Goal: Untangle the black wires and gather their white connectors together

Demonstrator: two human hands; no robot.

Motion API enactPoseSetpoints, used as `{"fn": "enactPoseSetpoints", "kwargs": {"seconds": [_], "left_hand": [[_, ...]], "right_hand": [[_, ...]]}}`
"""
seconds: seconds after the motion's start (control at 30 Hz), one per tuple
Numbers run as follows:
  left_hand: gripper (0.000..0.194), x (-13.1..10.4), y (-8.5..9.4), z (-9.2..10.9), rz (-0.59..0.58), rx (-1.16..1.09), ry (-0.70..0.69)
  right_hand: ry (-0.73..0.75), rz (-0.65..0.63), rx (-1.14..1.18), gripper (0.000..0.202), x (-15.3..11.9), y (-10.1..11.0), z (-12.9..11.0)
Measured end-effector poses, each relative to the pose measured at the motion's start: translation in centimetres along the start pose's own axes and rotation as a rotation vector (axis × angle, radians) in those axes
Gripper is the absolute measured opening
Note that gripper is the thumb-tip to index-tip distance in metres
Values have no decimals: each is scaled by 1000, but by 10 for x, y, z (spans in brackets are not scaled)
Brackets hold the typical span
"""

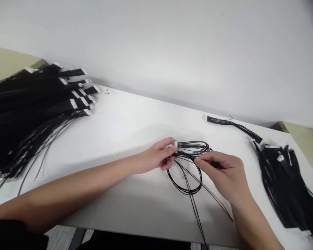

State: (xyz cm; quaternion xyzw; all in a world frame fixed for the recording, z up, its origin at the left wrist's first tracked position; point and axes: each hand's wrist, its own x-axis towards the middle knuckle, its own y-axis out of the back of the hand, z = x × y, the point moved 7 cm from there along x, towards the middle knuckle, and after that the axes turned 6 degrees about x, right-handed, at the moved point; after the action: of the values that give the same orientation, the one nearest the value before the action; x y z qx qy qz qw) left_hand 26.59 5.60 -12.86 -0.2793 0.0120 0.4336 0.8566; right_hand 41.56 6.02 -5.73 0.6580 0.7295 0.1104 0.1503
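Near the middle of the white table, my left hand (165,152) grips a small white connector (176,147) between thumb and fingers. Thin black wires (194,146) run from the connector to the right and bend into loops. A rounder loop hangs below, and several loose wire ends trail toward the table's front edge. My right hand (219,166) pinches wire between thumb and forefinger, just right of the connector. Its other fingers are curled and partly hidden.
A large heap of black wire bundles (41,93) with white connectors covers the left side of the white table (135,121). One bundle (232,124) lies at the back right, beside a second pile (284,184). A pale wall (172,52) stands behind.
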Motion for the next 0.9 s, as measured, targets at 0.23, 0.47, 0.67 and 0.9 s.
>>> {"fn": "enactPoseSetpoints", "kwargs": {"seconds": [0.23,0.47,0.67,0.9], "left_hand": [[18,0,0,1,6,5,-5],[17,0,0,0,19,7,2],[17,0,1,-1,28,12,11],[18,1,2,-2,17,24,9]], "right_hand": [[10,23,-7,12,0,2,-1],[-4,40,-14,11,1,3,1],[-14,49,-8,11,1,4,0],[-27,41,13,11,1,3,3]]}}
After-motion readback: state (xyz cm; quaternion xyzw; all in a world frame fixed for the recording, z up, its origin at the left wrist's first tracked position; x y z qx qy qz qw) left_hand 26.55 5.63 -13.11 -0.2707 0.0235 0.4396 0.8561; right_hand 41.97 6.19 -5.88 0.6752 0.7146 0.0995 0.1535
